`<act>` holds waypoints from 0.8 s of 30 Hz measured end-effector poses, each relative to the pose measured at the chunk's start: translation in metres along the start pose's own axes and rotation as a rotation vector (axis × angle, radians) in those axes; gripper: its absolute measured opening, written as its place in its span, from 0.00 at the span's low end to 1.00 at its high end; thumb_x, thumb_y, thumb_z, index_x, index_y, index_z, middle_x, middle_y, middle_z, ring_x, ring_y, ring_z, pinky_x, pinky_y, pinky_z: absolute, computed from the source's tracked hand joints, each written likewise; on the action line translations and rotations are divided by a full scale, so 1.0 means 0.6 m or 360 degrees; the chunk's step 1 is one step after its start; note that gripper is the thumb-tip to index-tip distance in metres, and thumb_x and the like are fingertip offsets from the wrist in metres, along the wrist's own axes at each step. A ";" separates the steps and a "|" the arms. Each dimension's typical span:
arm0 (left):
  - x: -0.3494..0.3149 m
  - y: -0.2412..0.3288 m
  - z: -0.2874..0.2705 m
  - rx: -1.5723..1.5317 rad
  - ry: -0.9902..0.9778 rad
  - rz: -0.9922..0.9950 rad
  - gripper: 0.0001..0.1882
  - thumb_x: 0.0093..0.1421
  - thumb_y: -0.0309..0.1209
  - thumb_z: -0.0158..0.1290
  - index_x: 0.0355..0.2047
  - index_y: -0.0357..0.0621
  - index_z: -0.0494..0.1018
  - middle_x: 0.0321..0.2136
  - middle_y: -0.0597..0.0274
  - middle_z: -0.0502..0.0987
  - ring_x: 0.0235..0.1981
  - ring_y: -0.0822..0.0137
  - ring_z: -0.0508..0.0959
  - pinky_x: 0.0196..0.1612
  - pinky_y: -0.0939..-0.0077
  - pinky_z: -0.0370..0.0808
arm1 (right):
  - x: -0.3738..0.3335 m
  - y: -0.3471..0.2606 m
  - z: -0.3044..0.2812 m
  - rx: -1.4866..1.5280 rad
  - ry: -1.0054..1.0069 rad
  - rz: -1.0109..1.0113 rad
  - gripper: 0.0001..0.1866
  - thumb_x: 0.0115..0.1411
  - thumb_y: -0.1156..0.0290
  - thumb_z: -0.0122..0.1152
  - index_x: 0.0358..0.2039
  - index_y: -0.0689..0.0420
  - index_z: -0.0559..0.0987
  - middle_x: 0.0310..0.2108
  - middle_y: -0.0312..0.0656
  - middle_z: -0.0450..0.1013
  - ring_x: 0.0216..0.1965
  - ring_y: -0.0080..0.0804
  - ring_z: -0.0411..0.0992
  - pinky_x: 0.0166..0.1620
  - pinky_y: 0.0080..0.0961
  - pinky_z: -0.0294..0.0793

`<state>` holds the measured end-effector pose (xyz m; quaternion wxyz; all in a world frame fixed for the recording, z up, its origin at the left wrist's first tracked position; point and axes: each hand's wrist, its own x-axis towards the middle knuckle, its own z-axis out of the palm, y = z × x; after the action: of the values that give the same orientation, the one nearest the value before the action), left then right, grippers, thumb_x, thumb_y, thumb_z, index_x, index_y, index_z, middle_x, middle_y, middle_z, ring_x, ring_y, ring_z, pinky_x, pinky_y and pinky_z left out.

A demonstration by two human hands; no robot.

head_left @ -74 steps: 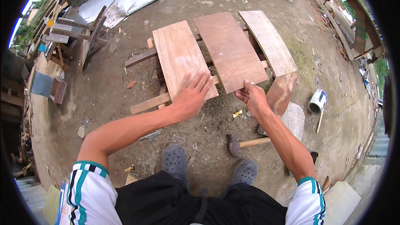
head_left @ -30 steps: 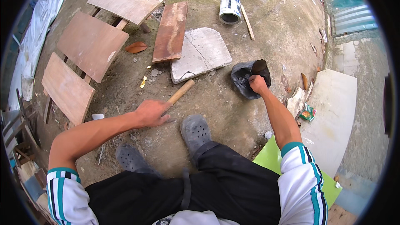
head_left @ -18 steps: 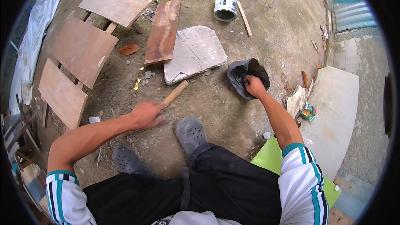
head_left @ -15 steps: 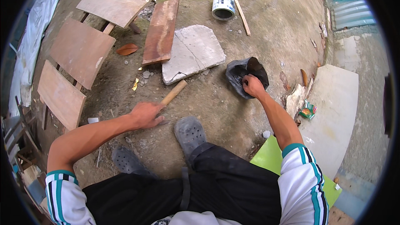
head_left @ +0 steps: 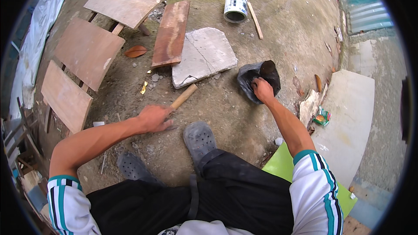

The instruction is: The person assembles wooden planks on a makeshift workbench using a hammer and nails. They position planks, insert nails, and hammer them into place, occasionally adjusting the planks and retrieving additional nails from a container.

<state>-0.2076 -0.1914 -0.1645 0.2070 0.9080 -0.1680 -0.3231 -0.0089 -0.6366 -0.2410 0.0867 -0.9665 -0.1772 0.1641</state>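
Observation:
My left hand (head_left: 153,118) is closed round a wooden-handled tool (head_left: 183,96). Its pale round handle points away to the upper right, while my fingers hide most of the other end. A bit of something dark shows beneath my fingertips. On the right, my right hand (head_left: 263,89) reaches into the mouth of a crumpled black plastic bag (head_left: 251,73) standing on the ground. The fingers there are bent together, and whatever they pinch is hidden. Between the hands and farther off lies a cracked pale slab (head_left: 204,56), with a reddish-brown board (head_left: 171,32) resting against its left side.
Three boards on a wooden frame (head_left: 89,52) stand at left. A tin can (head_left: 235,8) lies beyond the slab beside a thin wooden stick (head_left: 255,21). To the right are a pale sheet (head_left: 348,117), a green panel (head_left: 281,163) and a green wrapper (head_left: 322,116). My grey clogs (head_left: 199,137) are below.
The view has shifted slightly, so the boards and slab sit a little farther right. Both hands keep almost the same places, with the right still in the bag.

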 end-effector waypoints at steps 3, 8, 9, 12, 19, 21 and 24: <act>-0.002 0.003 0.001 -0.0013 -0.0060 -0.0034 0.27 0.64 0.45 0.56 0.59 0.44 0.71 0.46 0.45 0.81 0.47 0.46 0.81 0.50 0.52 0.78 | 0.006 -0.003 0.001 -0.0161 -0.0033 -0.0030 0.09 0.64 0.67 0.56 0.41 0.55 0.80 0.45 0.48 0.76 0.48 0.52 0.76 0.47 0.49 0.78; -0.011 0.006 -0.007 -0.0031 -0.0133 -0.0069 0.28 0.65 0.44 0.55 0.61 0.43 0.70 0.48 0.45 0.81 0.47 0.45 0.81 0.50 0.51 0.78 | 0.014 -0.006 0.003 -0.0405 -0.0050 -0.0300 0.09 0.61 0.70 0.56 0.40 0.59 0.78 0.44 0.49 0.76 0.47 0.51 0.77 0.45 0.47 0.80; -0.012 0.005 -0.008 -0.0018 -0.0117 -0.0052 0.28 0.64 0.43 0.55 0.61 0.43 0.70 0.48 0.46 0.81 0.47 0.45 0.81 0.50 0.51 0.78 | 0.014 -0.005 0.005 -0.0430 -0.0067 -0.0296 0.10 0.61 0.70 0.56 0.41 0.59 0.78 0.44 0.50 0.76 0.47 0.51 0.77 0.45 0.46 0.80; -0.018 0.004 -0.010 0.0001 -0.0085 -0.0024 0.28 0.64 0.43 0.54 0.61 0.42 0.70 0.47 0.47 0.81 0.47 0.45 0.81 0.50 0.51 0.78 | 0.015 -0.005 0.005 -0.0433 -0.0089 -0.0262 0.11 0.60 0.69 0.57 0.41 0.61 0.77 0.43 0.54 0.76 0.45 0.54 0.78 0.45 0.47 0.80; -0.053 -0.006 0.001 -0.0132 0.0054 -0.0045 0.28 0.63 0.42 0.56 0.60 0.42 0.70 0.49 0.48 0.80 0.47 0.46 0.81 0.49 0.51 0.78 | 0.035 -0.054 -0.052 -0.0335 -0.0250 -0.0028 0.13 0.54 0.68 0.60 0.36 0.65 0.77 0.34 0.63 0.79 0.41 0.63 0.79 0.45 0.52 0.79; -0.068 -0.004 0.000 -0.0188 0.0091 -0.0051 0.28 0.64 0.42 0.56 0.60 0.42 0.70 0.49 0.48 0.80 0.47 0.46 0.81 0.49 0.51 0.78 | 0.041 -0.062 -0.056 -0.0421 -0.0299 -0.0143 0.12 0.52 0.69 0.62 0.32 0.65 0.77 0.31 0.63 0.79 0.38 0.63 0.79 0.42 0.53 0.79; -0.105 -0.004 -0.003 -0.0259 0.0148 -0.0102 0.27 0.64 0.43 0.56 0.60 0.42 0.70 0.50 0.48 0.80 0.49 0.46 0.81 0.51 0.52 0.78 | 0.052 -0.113 -0.060 -0.0398 -0.0502 -0.0371 0.10 0.50 0.72 0.60 0.33 0.62 0.81 0.32 0.61 0.80 0.39 0.59 0.80 0.44 0.48 0.79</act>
<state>-0.2523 -0.1615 -0.1321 0.2772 0.9071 -0.1023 -0.2997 0.0101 -0.5665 -0.2014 -0.0442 -0.9051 -0.3180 0.2787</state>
